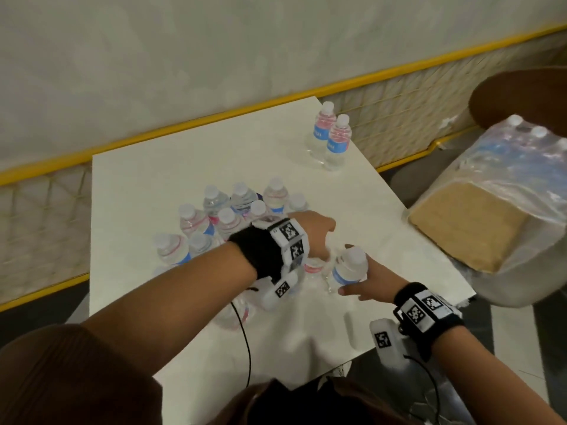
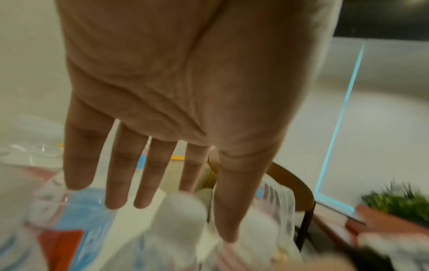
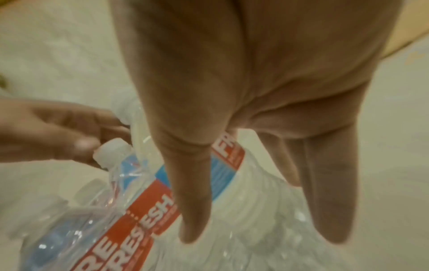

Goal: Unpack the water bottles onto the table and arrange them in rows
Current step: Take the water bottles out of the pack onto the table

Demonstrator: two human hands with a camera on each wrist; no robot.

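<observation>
Table [image 1: 147, 179]: white top, centre of the head view, corner pointing to the lower middle
Cluster [image 1: 233, 207]: about ten upright capped bottles, grouped at frame centre, left of the hands, not in clean rows
Pair [image 1: 333, 139]: two upright bottles side by side, upper right of the tabletop, well apart from the cluster
Left hand [image 1: 313, 233]: reaches across to frame centre, over bottles lying in clear wrap; in the left wrist view fingers [image 2: 116, 174] are straight and spread above a white cap [image 2: 183, 209]; in the right wrist view, at middle left, the fingertips look to be on a cap; whether they grip it cannot be told
Right hand [image 1: 374, 283]: lower right of centre, fingers loosely straight, lying along a tilted bottle [image 1: 348, 268]; thumb [image 3: 192, 183] lies over its red-and-blue label
Wrap [image 3: 125, 176]: clear film around bottles lying under both hands
Pack [image 1: 491, 191]: unopened, film-wrapped, on a chair [image 1: 521, 96] at right edge, off the table
Blur: left wrist view smeared in its lower part
</observation>
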